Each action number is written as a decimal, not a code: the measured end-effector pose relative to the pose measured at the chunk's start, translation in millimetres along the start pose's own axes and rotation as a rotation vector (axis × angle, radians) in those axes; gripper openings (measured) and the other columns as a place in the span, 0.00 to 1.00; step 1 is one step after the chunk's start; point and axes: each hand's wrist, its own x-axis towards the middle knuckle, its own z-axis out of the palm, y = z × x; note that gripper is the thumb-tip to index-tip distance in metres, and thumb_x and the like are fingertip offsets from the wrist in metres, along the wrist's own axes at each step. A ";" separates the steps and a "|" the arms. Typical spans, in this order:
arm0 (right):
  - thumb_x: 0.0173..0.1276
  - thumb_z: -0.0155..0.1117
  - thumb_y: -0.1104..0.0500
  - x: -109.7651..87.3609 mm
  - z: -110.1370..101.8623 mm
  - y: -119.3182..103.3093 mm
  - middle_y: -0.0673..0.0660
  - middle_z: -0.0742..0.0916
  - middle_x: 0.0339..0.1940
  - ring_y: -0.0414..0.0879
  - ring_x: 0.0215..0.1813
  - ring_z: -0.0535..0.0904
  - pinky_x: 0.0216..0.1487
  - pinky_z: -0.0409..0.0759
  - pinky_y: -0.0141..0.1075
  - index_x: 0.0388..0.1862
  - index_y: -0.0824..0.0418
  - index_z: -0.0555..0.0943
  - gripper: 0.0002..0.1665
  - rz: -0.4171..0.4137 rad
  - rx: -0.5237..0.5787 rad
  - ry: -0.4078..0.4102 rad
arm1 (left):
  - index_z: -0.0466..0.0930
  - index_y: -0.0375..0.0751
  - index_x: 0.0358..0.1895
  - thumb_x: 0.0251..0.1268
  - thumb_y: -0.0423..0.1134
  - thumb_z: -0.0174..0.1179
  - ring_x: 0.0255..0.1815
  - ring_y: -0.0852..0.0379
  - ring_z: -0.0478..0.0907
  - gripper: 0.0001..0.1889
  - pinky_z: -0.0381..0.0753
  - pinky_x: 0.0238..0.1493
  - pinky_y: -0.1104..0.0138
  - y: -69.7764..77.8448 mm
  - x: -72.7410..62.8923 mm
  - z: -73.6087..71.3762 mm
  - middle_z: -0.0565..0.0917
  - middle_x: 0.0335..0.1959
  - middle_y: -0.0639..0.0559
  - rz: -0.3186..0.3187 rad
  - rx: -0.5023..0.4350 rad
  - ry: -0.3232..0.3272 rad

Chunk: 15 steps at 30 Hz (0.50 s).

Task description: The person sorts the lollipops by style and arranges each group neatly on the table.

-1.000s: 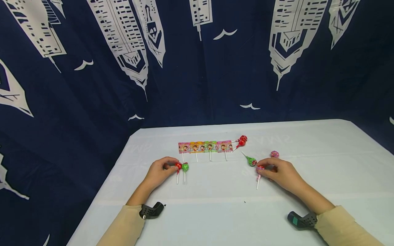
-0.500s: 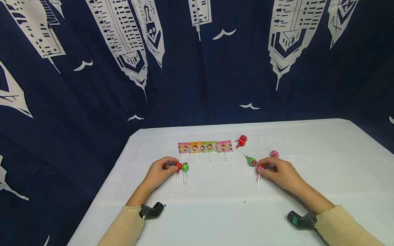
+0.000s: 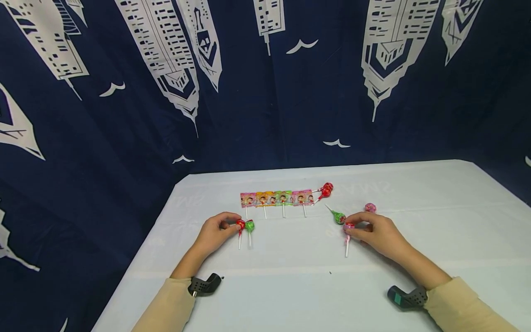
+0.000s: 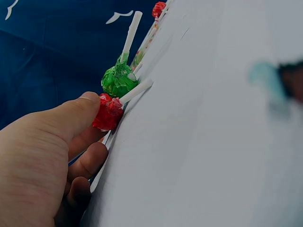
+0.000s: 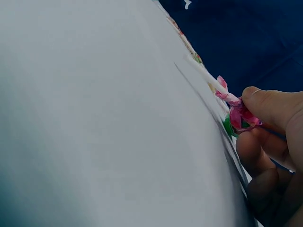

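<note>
Toward the left edge of the tabletop, the left hand pinches a red lollipop between thumb and fingers, a green lollipop just beside it; nearer the far edge lie a row of flat lollipops and a red pair. Past white tabletop and a second green lollipop, the right hand pinches a pink lollipop, partly hiding it and another pink one; the near edge is cut off.

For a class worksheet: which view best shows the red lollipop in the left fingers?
The left wrist view: the red lollipop appears largest, its stick clear. The head view shows it small, beside a green lollipop; the right wrist view doesn't plainly show it.
</note>
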 end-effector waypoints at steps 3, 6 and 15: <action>0.64 0.73 0.53 0.1 1.0 -3.1 0.57 0.87 0.47 0.38 0.19 0.75 0.24 0.75 0.31 0.49 0.53 0.85 0.16 0.011 0.034 -0.021 | 0.87 0.51 0.48 0.60 0.40 0.71 0.28 0.61 0.73 0.13 0.71 0.33 0.69 -0.1 -0.3 -0.3 0.87 0.35 0.52 0.000 0.001 0.002; 0.63 0.74 0.52 0.0 1.0 -8.5 0.55 0.87 0.40 0.38 0.19 0.75 0.24 0.73 0.31 0.50 0.53 0.85 0.16 0.007 0.046 -0.025 | 0.87 0.52 0.48 0.60 0.41 0.71 0.28 0.61 0.74 0.13 0.71 0.33 0.69 -0.2 -1.0 -0.7 0.87 0.34 0.53 0.001 -0.002 0.001; 0.62 0.75 0.53 1.4 1.0 -24.9 0.50 0.87 0.34 0.36 0.27 0.76 0.25 0.73 0.30 0.48 0.52 0.86 0.16 -0.046 0.032 -0.013 | 0.87 0.53 0.48 0.61 0.41 0.70 0.28 0.60 0.73 0.12 0.71 0.32 0.69 -0.4 -0.5 -1.1 0.84 0.29 0.54 -0.001 -0.005 -0.015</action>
